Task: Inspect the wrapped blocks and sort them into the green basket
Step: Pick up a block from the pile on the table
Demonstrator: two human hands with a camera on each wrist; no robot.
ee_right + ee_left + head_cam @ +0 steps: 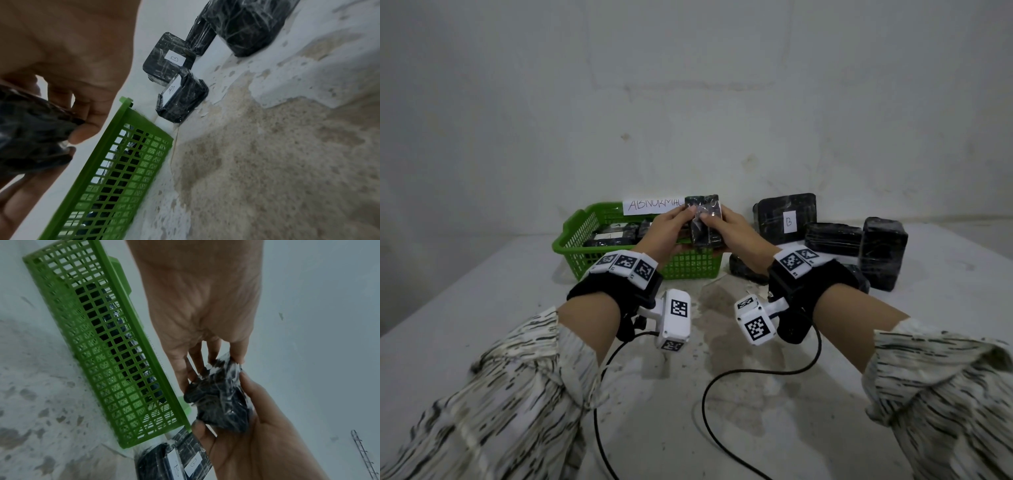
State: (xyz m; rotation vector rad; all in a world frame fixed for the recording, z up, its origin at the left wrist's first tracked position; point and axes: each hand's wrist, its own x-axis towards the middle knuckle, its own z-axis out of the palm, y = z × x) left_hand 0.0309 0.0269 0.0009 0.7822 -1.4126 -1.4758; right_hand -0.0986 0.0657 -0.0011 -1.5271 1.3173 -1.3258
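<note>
I hold one black plastic-wrapped block (703, 221) upright in both hands, just above the right end of the green basket (582, 236). My left hand (673, 224) grips its left side and my right hand (724, 224) grips its right side. In the left wrist view the fingers of my left hand (207, 353) pinch the top of the block (220, 395), while my right hand (257, 443) cups it from below. The right wrist view has my right hand (82, 113) curled on the block (30, 133) beside the basket (123, 162). Several wrapped blocks lie inside the basket.
A paper sign reading ABNORMAL (652, 205) stands at the basket's back rim. More wrapped blocks sit to the right: one labelled B (786, 214) against the wall, one flat (832, 238), one upright (883, 251), one low (744, 270). Black cables (709, 394) trail across the stained table.
</note>
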